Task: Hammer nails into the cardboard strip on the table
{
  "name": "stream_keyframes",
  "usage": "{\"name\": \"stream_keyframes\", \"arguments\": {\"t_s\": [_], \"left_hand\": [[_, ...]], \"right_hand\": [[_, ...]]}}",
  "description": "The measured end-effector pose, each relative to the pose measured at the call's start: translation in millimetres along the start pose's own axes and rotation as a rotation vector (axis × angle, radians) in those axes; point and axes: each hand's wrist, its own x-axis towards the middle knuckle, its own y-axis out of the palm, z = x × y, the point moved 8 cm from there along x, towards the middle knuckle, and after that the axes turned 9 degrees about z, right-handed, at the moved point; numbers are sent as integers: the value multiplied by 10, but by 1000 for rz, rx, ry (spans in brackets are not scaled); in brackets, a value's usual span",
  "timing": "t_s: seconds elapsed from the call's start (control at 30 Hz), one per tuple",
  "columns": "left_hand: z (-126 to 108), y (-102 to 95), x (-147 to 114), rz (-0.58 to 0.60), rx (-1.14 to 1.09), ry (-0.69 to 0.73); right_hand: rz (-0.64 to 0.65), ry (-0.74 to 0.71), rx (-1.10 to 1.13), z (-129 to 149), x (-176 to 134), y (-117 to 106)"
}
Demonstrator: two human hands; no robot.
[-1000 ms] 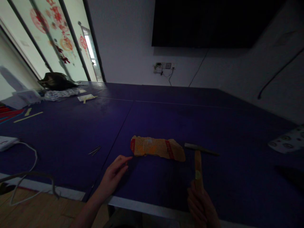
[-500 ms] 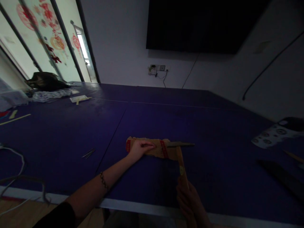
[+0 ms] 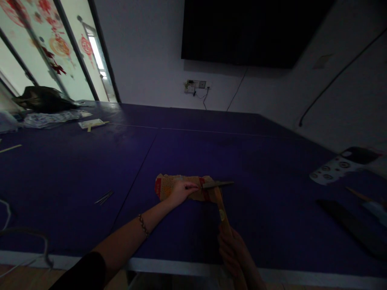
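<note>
A brown piece of cardboard (image 3: 167,186) with red printed bands lies on the purple table. My left hand (image 3: 181,191) rests on it, thumb and fingers pinched together at its right part; whatever they hold is too small to make out. My right hand (image 3: 234,247) is wrapped round the wooden handle of a hammer (image 3: 223,215). The hammer's long, dark metal head lies level over the right end of the cardboard, close to my left fingertips. Several thin metal nails (image 3: 104,197) lie loose on the table to the left.
At right are a black flat bar (image 3: 344,221), a patterned white item (image 3: 329,171) and a wooden-handled tool (image 3: 358,194). Cables (image 3: 33,233) cross the near left edge. A black bag (image 3: 45,98) and a small white tray (image 3: 91,123) sit at the far left.
The hammer head has moved left, closer to my left fingertips. My left hand stays pinched over the cardboard. The whole view has shifted a little.
</note>
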Motion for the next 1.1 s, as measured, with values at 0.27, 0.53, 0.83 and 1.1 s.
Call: {"name": "stream_keyframes", "arguments": {"t_s": [0.27, 0.53, 0.83, 1.1], "left_hand": [[-114, 36, -29, 12, 133, 57], [-120, 71, -65, 8, 224, 75], [-134, 70, -64, -6, 269, 85], [-122, 81, -72, -3, 267, 92]], "right_hand": [[-58, 11, 34, -19, -16, -24], [-19, -41, 36, -25, -17, -9], [-26, -24, 48, -4, -28, 15], [-26, 16, 21, -40, -11, -44]]}}
